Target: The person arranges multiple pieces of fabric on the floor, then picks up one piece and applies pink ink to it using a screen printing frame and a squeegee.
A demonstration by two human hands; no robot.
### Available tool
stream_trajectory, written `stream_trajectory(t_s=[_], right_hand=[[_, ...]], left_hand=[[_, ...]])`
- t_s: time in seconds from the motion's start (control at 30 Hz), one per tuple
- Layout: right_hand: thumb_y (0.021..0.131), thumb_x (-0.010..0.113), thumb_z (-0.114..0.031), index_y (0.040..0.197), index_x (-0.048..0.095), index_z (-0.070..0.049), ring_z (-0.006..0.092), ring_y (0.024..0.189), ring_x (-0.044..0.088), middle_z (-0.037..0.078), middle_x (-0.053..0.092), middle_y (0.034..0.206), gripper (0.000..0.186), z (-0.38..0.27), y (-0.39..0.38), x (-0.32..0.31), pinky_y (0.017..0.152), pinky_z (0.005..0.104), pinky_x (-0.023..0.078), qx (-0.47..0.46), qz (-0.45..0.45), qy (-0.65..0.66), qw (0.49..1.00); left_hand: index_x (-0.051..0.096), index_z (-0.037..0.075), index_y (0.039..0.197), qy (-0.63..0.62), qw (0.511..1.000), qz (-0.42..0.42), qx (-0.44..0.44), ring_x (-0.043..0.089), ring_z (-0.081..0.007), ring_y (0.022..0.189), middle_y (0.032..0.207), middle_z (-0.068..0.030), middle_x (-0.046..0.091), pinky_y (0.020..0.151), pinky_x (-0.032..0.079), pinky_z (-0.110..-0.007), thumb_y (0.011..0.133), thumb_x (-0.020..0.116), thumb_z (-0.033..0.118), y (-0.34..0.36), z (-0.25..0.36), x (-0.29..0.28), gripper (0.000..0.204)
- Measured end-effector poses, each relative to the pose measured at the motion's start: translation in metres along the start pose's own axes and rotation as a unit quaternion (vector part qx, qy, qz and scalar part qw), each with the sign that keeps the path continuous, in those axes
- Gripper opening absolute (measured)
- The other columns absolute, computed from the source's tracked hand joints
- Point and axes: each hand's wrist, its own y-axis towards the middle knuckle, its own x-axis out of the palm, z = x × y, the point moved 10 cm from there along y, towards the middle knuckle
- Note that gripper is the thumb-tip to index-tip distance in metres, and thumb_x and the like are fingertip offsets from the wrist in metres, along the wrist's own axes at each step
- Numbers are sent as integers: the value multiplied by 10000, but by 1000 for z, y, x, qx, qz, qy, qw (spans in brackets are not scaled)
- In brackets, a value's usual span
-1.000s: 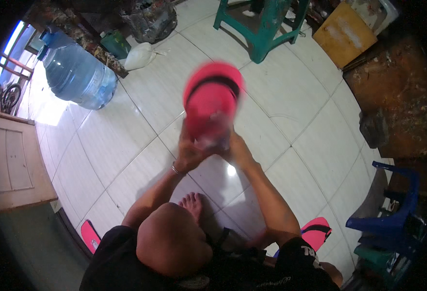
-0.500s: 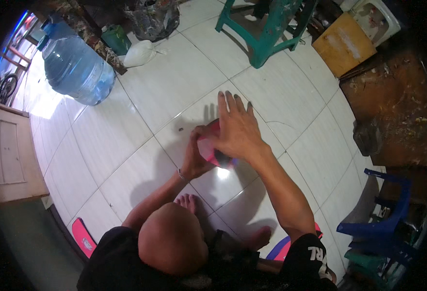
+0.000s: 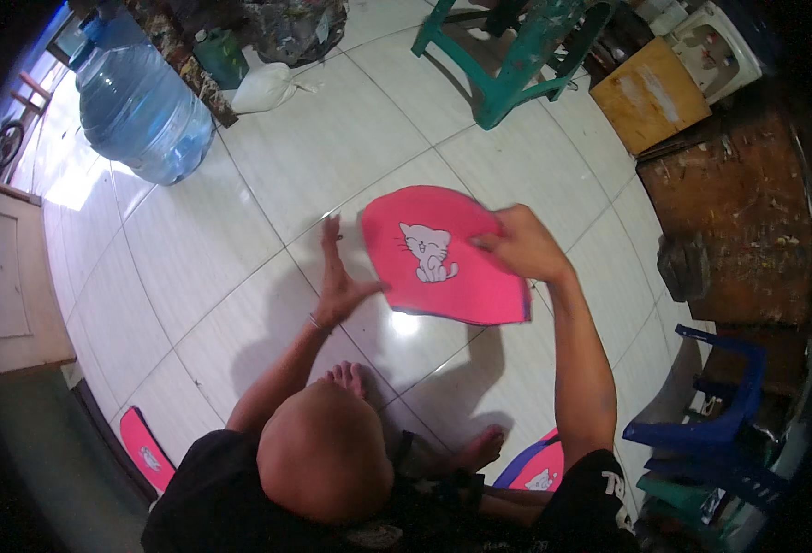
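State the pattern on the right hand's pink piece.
A white cat; the head view shows it best.

The left hand [image 3: 338, 293] is holding its fingers [image 3: 331, 234] and thumb [image 3: 365, 292] spread apart; the right hand [image 3: 529, 247] is pinching, its wrist [image 3: 563, 278] bending inward.

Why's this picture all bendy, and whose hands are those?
Those are one person's bare hands, not a machine. A camera worn on their head looks down, and its wide lens bends straight edges. The right hand holds a pink piece with a white cat picture. The left hand is spread beside it; I can't tell if it's touching. There's a lower-left pink piece, a lower-right pink piece and, on the white tiled floor, a big blue bottle.
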Motion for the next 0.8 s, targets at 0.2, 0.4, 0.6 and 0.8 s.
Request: stream_trajectory(t_s=[0.2,0.4,0.6,0.8], right_hand=[[902,730,-155,928,736,-10,36,580,507,-47,624,706,147,84,-47,18,515,227,404,118,62,276,952],[899,684,-101,1075,703,47,80,760,591,24,695,848,231,107,-59,66,701,226,482,12,347,309,886],[881,661,-93,1154,677,35,111,834,655,104,738,945,303,120,-52,108,753,277,525,21,370,285,884],[866,635,-71,1145,679,-10,200,707,695,143,723,833,289,103,-54,88,706,300,543,-15,385,164,908]], left_hand=[[598,-7,1273,-416,848,-182,-273,619,-137,1017,1124,-46,675,901,510,-308,863,746,159,16,-27,26,467],[721,-9,1046,-24,992,-44,-113,660,-133,756,877,-87,737,696,527,-301,880,734,163,32,6,-10,240],[704,28,1088,-15,997,14,-79,684,-168,800,907,-145,719,719,527,-303,876,729,160,38,-16,-5,251],[697,38,1110,9,990,-13,-138,685,-154,865,1019,-108,732,765,539,-301,868,735,156,39,-6,1,272]])
